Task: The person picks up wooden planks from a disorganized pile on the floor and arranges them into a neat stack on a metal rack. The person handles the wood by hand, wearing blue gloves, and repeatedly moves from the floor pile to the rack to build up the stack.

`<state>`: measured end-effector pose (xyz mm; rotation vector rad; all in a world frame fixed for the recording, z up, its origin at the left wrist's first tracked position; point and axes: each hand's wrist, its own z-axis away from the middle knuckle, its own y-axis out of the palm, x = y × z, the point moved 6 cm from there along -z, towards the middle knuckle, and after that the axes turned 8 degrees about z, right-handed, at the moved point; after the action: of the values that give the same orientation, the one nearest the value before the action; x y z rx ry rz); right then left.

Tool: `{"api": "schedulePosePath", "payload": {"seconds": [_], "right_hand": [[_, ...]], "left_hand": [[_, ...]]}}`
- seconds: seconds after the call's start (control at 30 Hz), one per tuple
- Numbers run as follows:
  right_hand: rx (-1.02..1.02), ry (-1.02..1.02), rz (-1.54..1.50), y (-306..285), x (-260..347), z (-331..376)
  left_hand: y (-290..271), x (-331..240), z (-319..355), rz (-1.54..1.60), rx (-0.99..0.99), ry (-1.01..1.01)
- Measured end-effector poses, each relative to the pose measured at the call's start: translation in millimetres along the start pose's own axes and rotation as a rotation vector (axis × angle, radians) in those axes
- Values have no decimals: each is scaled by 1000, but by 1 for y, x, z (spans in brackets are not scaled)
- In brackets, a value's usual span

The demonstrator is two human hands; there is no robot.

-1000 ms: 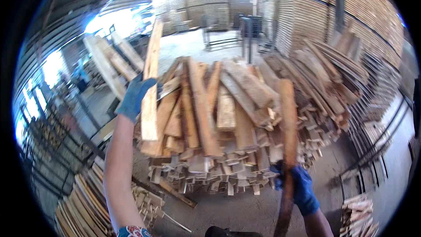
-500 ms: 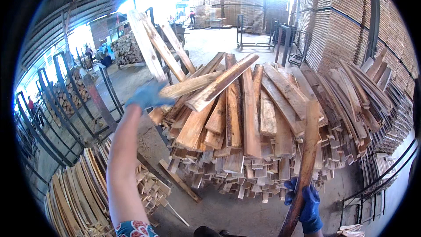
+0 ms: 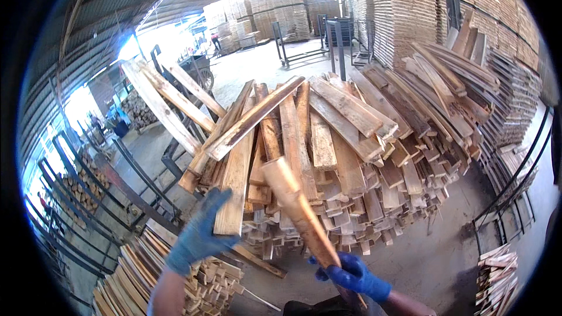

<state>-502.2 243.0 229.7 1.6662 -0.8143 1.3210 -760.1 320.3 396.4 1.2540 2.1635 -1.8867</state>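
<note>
My right hand [image 3: 351, 276], in a blue glove, is closed round the lower part of a wooden board [image 3: 298, 210]. The board is rough and brown along its side and leans up and left, its pale upper end in front of the big pile. My left hand [image 3: 202, 231], in a lighter blue-grey glove, has its fingers and thumb spread beside the near end of a light plank [image 3: 235, 196] on the pile. I cannot tell whether it touches that plank. Another plank [image 3: 254, 120] lies slantwise across the top of the pile [image 3: 351, 181].
Three pale boards [image 3: 161, 105] lean at the pile's left. A lower stack of thin boards [image 3: 132, 272] stands at the near left, beside black metal racks [image 3: 76, 193]. Tall timber stacks [image 3: 404, 17] rise behind. A metal frame [image 3: 506, 216] and wood scraps [image 3: 496, 275] are at right.
My left hand has come back from the pile's far left to the near plank end. The right hand's board has swung to tilt left. The whole view has shifted.
</note>
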Motion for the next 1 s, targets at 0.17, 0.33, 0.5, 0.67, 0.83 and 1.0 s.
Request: {"api": "schedulePosePath", "payload": {"seconds": [0.17, 0.33, 0.5, 0.67, 0.83, 1.0], "right_hand": [[52, -55, 428, 12, -7, -33], [27, -244, 458, 5, 21, -74], [103, -227, 472, -3, 35, -81], [99, -123, 131, -4, 38, -78], [-5, 147, -303, -3, 15, -59], [5, -135, -105, -33, 20, 39]], "left_hand": [[16, 11, 5, -199, -384, 63], [-52, 61, -18, -1, -643, 14], [-70, 45, -23, 232, 77, -144], [-76, 43, -101, 14, -405, 40], [-30, 104, -159, -499, -249, -21], [-21, 93, -179, -521, -197, 9]]}}
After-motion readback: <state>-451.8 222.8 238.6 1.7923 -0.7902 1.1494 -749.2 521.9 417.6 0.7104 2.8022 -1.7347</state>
